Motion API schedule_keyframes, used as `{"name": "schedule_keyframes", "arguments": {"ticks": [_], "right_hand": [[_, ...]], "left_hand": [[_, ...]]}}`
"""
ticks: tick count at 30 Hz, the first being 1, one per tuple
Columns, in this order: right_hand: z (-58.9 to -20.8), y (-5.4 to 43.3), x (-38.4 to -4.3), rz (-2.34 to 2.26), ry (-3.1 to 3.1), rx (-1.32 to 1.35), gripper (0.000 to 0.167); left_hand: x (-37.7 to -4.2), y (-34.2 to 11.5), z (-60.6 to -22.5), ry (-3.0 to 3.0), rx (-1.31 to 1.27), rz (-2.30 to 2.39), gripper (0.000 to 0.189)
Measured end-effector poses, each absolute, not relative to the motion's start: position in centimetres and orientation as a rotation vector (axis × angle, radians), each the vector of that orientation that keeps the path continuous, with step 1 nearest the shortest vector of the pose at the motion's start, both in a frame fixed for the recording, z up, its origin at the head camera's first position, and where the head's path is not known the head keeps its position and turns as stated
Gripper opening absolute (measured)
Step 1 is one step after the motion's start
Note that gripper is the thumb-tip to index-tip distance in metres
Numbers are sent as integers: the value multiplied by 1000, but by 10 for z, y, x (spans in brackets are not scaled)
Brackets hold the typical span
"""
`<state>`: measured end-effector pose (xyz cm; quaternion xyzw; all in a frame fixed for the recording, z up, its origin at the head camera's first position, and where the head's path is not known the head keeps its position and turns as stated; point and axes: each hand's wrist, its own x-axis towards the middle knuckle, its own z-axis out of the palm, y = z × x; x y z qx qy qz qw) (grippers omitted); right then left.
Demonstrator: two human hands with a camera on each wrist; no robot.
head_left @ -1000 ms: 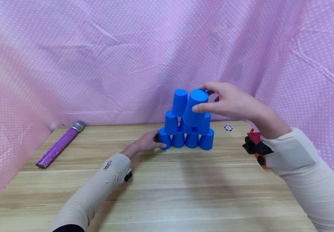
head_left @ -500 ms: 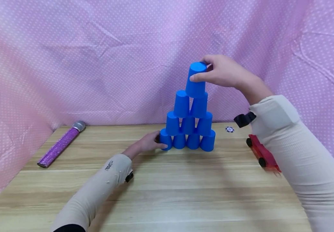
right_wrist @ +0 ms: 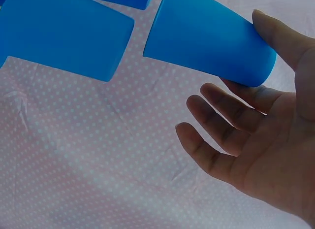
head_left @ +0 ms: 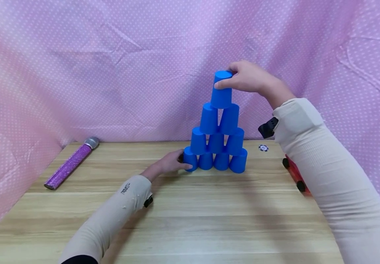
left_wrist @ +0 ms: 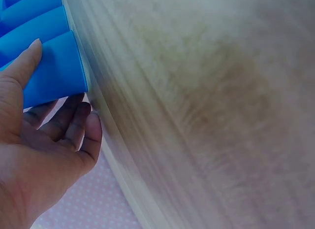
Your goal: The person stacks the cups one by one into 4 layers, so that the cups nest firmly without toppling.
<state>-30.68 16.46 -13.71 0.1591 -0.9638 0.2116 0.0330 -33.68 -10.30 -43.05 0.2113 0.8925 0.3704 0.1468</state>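
Upside-down blue cups stand in a pyramid on the table. With thumb and fingers, my right hand (head_left: 251, 76) holds the topmost blue cup (head_left: 221, 96) near its base, over the two cups (head_left: 208, 119) of the row below. From the right wrist view, a gap shows beside the rim of this held cup (right_wrist: 206, 39); whether it touches the row beneath I cannot tell. At the bottom left, my left hand (head_left: 168, 162) grips the end cup (head_left: 190, 160). The left wrist view has the thumb across that cup (left_wrist: 56, 71) and the fingers curled behind it.
A purple glittery microphone (head_left: 69, 165) lies on the left of the wooden table (head_left: 190, 220). Right of the pyramid are a poker chip (head_left: 263, 148) and a red toy car (head_left: 295, 175), partly covered by my right sleeve. A pink dotted curtain (head_left: 127, 73) hangs behind.
My right hand has raised its cup from in front of the pyramid to above the third row, then shifted it slightly left and down. My left hand has stayed at the bottom-left cup.
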Motion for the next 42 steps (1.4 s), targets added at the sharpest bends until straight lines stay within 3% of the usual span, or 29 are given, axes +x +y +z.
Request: {"name": "schedule_keyframes", "arguments": {"ticks": [34, 42], "right_hand": [[-145, 171, -317, 730, -3012, 449, 77], [-141, 187, -309, 726, -3041, 466, 89]], "left_hand": [[-335, -102, -431, 2568, 603, 1068, 67], [-338, -109, -424, 2615, 618, 1061, 67]]}}
